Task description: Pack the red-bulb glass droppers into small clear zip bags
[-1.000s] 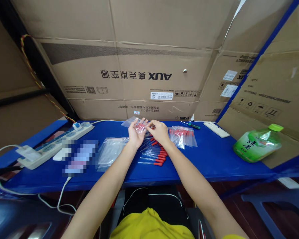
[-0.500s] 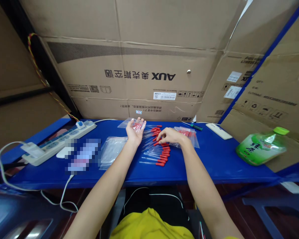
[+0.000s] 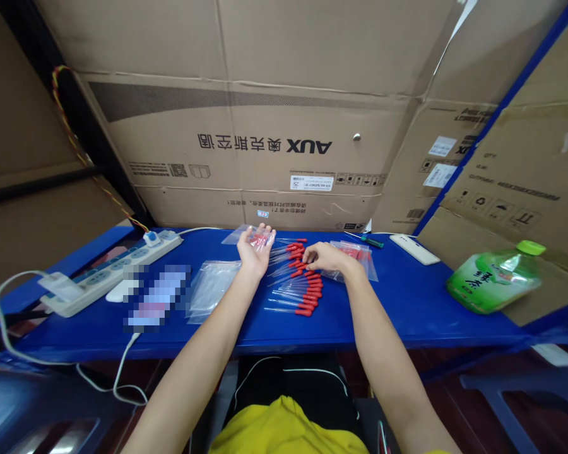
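My left hand (image 3: 256, 251), palm up, is closed around a clear plastic bag (image 3: 235, 236) with red-ended pieces inside. Glass-like droppers with red bulbs (image 3: 313, 295) lie fanned out on the blue table between my arms, bulbs to the right. Over the far part of this fan is my right hand (image 3: 329, 257), its fingers bent together at the red bulbs. Whatever its fingertips hold, if anything, is hidden. Behind my right wrist lies a filled clear bag (image 3: 360, 253) with red bulbs in it. Flat clear zip bags (image 3: 213, 287) are stacked left of my left forearm.
A power strip (image 3: 118, 271) with cables and a blurred-out phone-like screen (image 3: 158, 296) lie on the left. At the right are a screwdriver (image 3: 372, 241), a white phone-like object (image 3: 414, 249) and a green drink bottle (image 3: 495, 277). Cardboard (image 3: 265, 113) walls the table's back.
My right hand has shifted slightly right and away from me over the droppers. My left hand stays nearly in place with the bag.
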`<state>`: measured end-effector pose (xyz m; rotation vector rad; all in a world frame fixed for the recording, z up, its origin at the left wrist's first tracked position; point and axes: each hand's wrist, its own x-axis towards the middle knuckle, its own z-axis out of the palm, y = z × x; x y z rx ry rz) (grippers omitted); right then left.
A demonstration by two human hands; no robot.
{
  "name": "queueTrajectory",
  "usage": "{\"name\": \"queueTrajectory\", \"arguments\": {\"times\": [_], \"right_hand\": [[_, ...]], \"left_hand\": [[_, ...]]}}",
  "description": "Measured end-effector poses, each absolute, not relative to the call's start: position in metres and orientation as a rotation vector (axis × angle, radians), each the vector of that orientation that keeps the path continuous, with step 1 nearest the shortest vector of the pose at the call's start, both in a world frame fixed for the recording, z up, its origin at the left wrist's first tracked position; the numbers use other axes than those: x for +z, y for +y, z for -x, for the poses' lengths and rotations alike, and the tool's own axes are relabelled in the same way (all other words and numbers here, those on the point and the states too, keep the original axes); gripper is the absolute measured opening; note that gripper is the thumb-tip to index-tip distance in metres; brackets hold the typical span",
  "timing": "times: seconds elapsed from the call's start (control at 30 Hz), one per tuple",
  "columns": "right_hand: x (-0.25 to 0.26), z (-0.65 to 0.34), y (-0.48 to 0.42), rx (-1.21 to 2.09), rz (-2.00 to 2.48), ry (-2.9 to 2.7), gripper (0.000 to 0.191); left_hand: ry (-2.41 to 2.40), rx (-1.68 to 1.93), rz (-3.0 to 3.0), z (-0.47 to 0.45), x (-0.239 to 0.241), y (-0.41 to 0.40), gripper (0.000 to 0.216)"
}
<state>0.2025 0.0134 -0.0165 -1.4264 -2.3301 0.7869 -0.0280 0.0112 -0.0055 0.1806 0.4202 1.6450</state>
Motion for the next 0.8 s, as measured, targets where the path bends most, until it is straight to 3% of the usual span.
{"name": "queueTrajectory", "arguments": {"times": [0.3,0.57,0.8], "right_hand": [[-0.010,-0.197,0.009,0.798,1.404,-2.291,0.022],[0.006,-0.189,0.004,0.541,0.987,-1.909,0.015],[0.010,-0.163,-0.008,0.537,0.856,-1.662,0.023]], "left_hand": [[0.412,1.647,-0.173,0.029,-0.004,0.010,0.004],[0.383,1.687,-0.139,0.031,-0.003,0.011,0.003],[0.340,1.743,-0.109,0.037,-0.002,0.013,0.004]]}}
